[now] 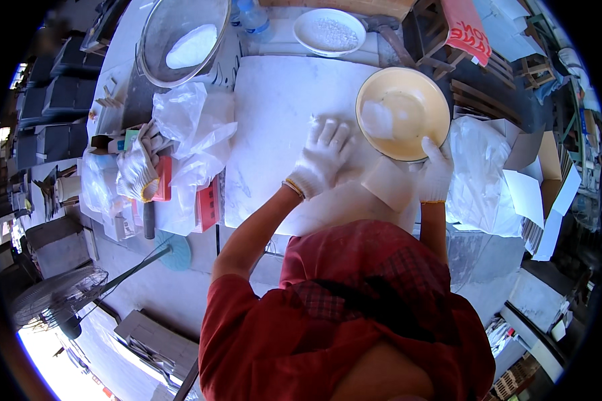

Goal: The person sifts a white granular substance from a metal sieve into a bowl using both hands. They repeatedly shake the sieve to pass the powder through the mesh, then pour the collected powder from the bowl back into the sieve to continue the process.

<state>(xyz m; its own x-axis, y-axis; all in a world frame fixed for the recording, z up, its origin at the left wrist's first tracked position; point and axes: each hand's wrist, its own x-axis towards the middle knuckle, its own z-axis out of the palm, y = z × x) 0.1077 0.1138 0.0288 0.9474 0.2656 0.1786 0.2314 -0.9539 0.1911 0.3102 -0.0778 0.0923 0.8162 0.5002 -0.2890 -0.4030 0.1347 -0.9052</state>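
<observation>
Both my hands wear white knit gloves. My left hand [321, 157] lies palm down over the white tabletop [281, 93], its fingers spread and nothing visible in them. At the right, my right hand [435, 172] grips the near rim of a yellow basin [408, 81], a finger or thumb lying over the edge. A pale, whitish patch or piece [377, 120] shows inside the basin on its left side; what it is I cannot tell. Between my hands, just below the basin, is a pale square-cornered sheet or pad [386, 185].
A large metal tub [142, 57] holding white material stands far left. Behind the table are a white bowl of white granules [328, 32] and plastic bottles [253, 19]. Plastic bags [192, 127] and spare gloves [137, 170] lie left; plastic wrap [478, 167] and open cartons [552, 180] right. A fan [60, 297] stands lower left.
</observation>
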